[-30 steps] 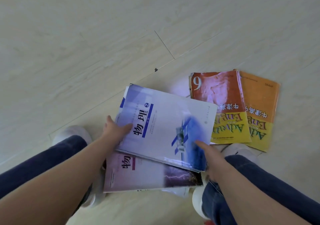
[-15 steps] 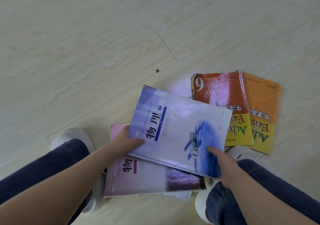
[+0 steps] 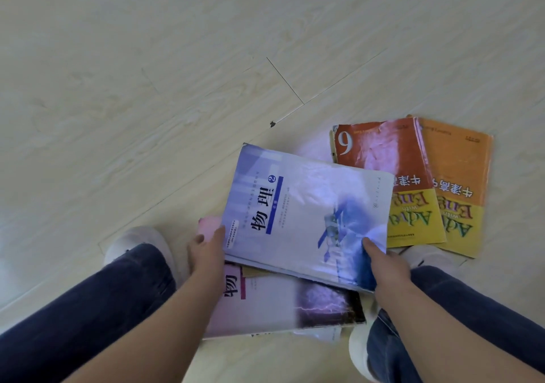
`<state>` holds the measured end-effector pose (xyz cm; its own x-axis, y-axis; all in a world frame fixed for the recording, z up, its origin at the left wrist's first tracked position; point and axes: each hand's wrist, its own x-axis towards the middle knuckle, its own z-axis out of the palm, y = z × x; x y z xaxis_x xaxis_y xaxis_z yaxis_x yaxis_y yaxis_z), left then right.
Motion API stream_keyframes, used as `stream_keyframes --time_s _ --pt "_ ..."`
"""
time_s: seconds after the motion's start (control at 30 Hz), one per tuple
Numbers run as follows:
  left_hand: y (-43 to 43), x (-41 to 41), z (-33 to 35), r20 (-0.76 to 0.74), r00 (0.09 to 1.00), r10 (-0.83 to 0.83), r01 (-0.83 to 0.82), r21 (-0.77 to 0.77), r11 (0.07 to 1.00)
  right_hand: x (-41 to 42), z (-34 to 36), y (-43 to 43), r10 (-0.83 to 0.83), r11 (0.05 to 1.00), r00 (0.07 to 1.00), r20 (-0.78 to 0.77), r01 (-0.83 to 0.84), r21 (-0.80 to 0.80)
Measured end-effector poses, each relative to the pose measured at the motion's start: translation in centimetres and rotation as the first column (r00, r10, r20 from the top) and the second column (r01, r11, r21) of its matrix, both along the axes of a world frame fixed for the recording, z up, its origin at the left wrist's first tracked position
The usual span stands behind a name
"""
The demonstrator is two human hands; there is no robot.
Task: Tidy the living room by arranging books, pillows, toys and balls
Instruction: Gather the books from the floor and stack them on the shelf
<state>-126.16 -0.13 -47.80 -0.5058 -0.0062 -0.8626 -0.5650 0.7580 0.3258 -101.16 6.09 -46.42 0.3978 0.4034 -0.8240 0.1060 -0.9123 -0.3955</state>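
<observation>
Where fingers (image 3: pixel 372 247) pinch, glossy rectangular blue book (image 3: pixel 306 205)

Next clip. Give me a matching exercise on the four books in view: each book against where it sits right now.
Books:
1. blue book
2. pink book
3. red book marked 6
4. orange book

Places:
A. farthest right, its left edge under another book
B. gripped by the left hand and the right hand
C. partly under the gripped book, nearest the person
D. overlapping the rightmost book

Pairs: 1-B, 2-C, 3-D, 4-A
</observation>
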Motion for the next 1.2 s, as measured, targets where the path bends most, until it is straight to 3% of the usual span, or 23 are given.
stream_keyframes --time_s 0.1,0.23,0.33,0.47,0.63,0.73,0.87,1.07,1.2 --pt "-0.4 3.1 -0.7 0.078 0.955 0.287 -0.293 0.07 0.954 -0.1 -0.1 -0.1 0.09 0.996 0.996 0.026 -0.09 0.004" --pt "1.6 5.8 0.2 0.144 0.902 0.407 -0.422 0.1 0.901 0.4 -0.6 -0.5 0.108 0.994 0.991 -0.081 -0.11 -0.014" --pt "1.2 5.6 0.4 0.21 0.907 0.364 -0.391 0.103 0.914 0.5 -0.6 -0.8 0.088 0.995 0.984 -0.157 -0.096 -0.04" --pt "-0.1 3.4 0.3 0.313 0.931 0.189 -0.25 0.167 0.954 0.1 -0.8 -1.2 0.056 0.998 0.983 -0.177 -0.062 -0.031" --pt "0.0 2.5 0.8 0.243 0.97 -0.001 -0.072 0.291 0.954 0.1 -0.5 -1.1 0.019 0.999 0.992 -0.126 -0.016 0.03" --pt "1.3 2.4 2.0 0.251 0.968 -0.01 -0.07 0.306 0.949 -0.2 0.6 -0.5 -0.063 0.998 0.974 -0.219 0.061 -0.017" --pt "3.3 1.0 4.3 0.095 0.994 -0.047 0.019 0.283 0.959 -1.6 2.8 0.3 -0.116 0.987 0.913 -0.392 0.061 -0.151" --pt "3.9 -1.6 10.4 -0.043 0.998 0.051 -0.037 0.278 0.96 -5.3 8.0 1.3 -0.128 0.989 0.888 -0.442 0.08 -0.125" --pt "1.9 -4.6 15.7 -0.07 0.984 0.167 -0.137 0.315 0.939 -9.2 12.8 1.9 -0.013 0.999 0.866 -0.499 -0.003 -0.033"
